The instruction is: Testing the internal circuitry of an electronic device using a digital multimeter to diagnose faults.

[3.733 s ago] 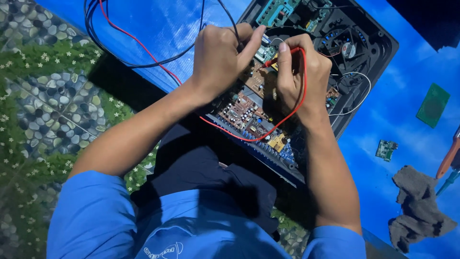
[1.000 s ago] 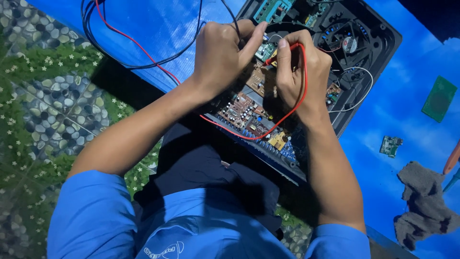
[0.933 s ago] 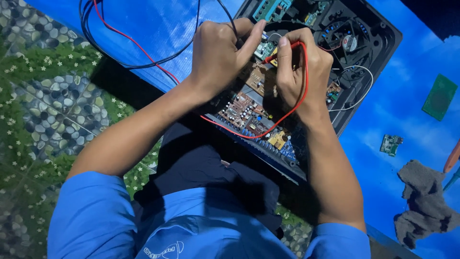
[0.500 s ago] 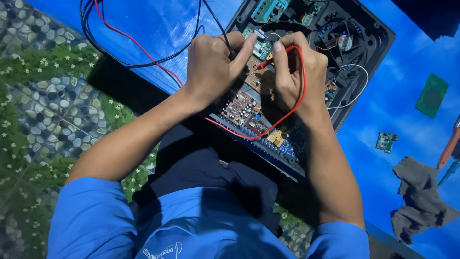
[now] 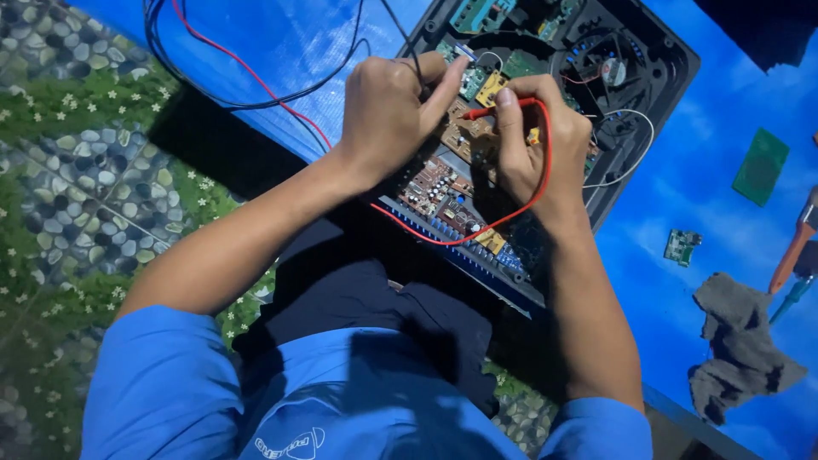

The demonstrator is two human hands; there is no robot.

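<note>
An opened black electronic device point(image 5: 648, 60) lies on a blue sheet, its brown circuit board point(image 5: 443, 183) exposed. My left hand point(image 5: 388, 111) is closed around a black probe whose lead runs up and away. My right hand point(image 5: 537, 145) grips a red probe point(image 5: 494, 109), pressed down toward the board beside the left thumb. A red wire point(image 5: 537, 192) loops from the red probe around my right hand and back across the board.
Black and red leads point(image 5: 247, 77) trail over the blue sheet at upper left. A green board point(image 5: 761, 166), a small circuit board point(image 5: 682, 247), a grey rag point(image 5: 737, 341) and an orange-handled tool point(image 5: 792, 251) lie at right. Pebble-patterned floor covers the left.
Both hands have shifted slightly on the board while keeping hold of the probes. The view has drifted a little; the device stays put.
</note>
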